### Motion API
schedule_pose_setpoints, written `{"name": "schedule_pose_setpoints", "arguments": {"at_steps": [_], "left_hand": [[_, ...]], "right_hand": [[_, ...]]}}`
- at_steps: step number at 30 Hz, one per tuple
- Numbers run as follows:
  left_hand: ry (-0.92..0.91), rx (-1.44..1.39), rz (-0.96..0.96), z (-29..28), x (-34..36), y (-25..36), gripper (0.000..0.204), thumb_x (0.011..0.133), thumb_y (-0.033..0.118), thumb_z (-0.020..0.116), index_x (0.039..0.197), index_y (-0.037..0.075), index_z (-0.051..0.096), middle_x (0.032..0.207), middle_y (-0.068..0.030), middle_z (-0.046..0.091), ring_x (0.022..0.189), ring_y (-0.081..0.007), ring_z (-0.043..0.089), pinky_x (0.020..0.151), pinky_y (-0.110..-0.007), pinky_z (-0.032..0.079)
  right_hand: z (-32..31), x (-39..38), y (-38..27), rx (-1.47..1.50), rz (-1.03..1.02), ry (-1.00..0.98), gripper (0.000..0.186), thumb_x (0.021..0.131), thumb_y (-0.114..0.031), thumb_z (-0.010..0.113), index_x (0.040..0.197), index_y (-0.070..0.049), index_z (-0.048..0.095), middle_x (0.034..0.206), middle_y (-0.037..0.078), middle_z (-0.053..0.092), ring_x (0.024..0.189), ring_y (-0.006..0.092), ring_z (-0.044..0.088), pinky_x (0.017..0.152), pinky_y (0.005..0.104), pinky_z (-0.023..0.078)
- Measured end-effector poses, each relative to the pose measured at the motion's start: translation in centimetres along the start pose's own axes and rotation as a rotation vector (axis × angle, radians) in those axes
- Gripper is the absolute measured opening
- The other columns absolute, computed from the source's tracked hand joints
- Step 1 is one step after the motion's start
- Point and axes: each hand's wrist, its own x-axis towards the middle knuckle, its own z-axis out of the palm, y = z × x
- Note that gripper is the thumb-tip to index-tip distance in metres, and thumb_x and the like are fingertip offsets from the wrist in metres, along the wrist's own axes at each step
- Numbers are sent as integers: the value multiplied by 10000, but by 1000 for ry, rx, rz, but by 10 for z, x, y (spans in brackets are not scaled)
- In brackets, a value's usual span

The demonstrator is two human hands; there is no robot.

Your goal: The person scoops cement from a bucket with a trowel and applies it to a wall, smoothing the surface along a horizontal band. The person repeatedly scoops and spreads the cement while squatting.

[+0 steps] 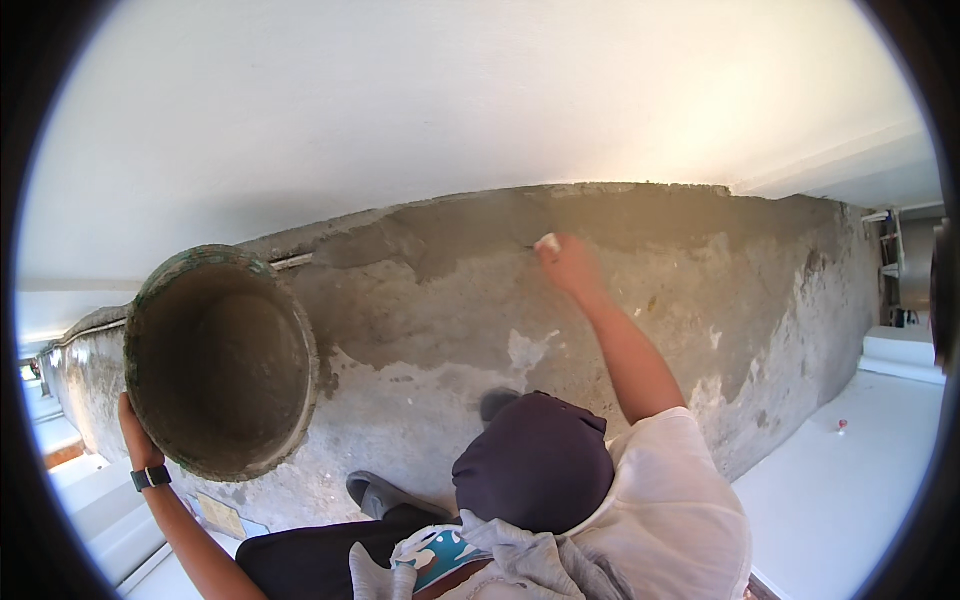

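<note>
My left hand [138,440], with a dark watch on its wrist, grips the outer side of a large round bucket [222,365]. The bucket is tilted so its mouth faces me; its inside and rim are coated in grey, and most of my left fingers are hidden behind it. At centre right my right hand [568,265] is closed around a small whitish piece [548,242], with a thin dark edge beyond it; what kind of tool it is does not show clearly. It is close against the damp grey mortar [600,215] along the rough concrete surface.
Above the mortar runs a smooth white surface [400,90]. Below it the patchy concrete [430,375] reaches towards my sandal [385,495] and dark-clothed knee [535,460]. A ladder [890,250] stands at the far right, near a white ledge [830,480] with a small red-and-white object [842,426].
</note>
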Motion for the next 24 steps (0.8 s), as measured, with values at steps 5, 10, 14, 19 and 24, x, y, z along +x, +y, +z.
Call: {"name": "schedule_pose_setpoints", "arguments": {"at_steps": [5, 10, 14, 19, 24], "left_hand": [[-13, -47, -63, -12, 4, -2, 312, 1063, 331, 386, 1000, 113, 600, 1001, 0, 644, 897, -134, 588, 831, -313, 490], [-24, -8, -66, -22, 6, -4, 307, 1062, 320, 382, 988, 112, 595, 997, -2, 649, 899, -132, 596, 826, -310, 494], [-97, 24, -70, -26, 11, 3, 317, 1059, 319, 376, 983, 105, 598, 997, -9, 658, 889, -141, 610, 822, -315, 502], [8, -23, -185, -6, 1, 19, 303, 1056, 276, 367, 983, 105, 606, 955, -14, 662, 871, -156, 634, 801, -322, 529], [-47, -19, -272, 11, -9, 41, 347, 1051, 322, 358, 1081, 97, 619, 1031, -40, 690, 943, -190, 655, 868, -334, 538]], "right_hand": [[-62, 9, 59, 44, 122, -29, 403, 892, -417, 652, 1008, -40, 733, 864, 236, 705, 868, 443, 678, 777, 516, 532], [-39, -7, 27, 58, 13, -71, 428, 896, -437, 664, 996, -26, 727, 875, 242, 702, 872, 426, 686, 750, 478, 531], [-14, -5, 12, 102, 65, -165, 460, 897, -460, 646, 1047, -32, 722, 927, 245, 704, 912, 430, 677, 801, 500, 530], [-54, 13, 89, 23, 94, -114, 501, 913, -472, 616, 1075, -10, 719, 937, 243, 708, 931, 429, 677, 829, 507, 529], [-111, 15, 167, -59, 263, 108, 496, 936, -471, 599, 1008, 5, 719, 891, 244, 702, 889, 420, 682, 776, 485, 523]]}}
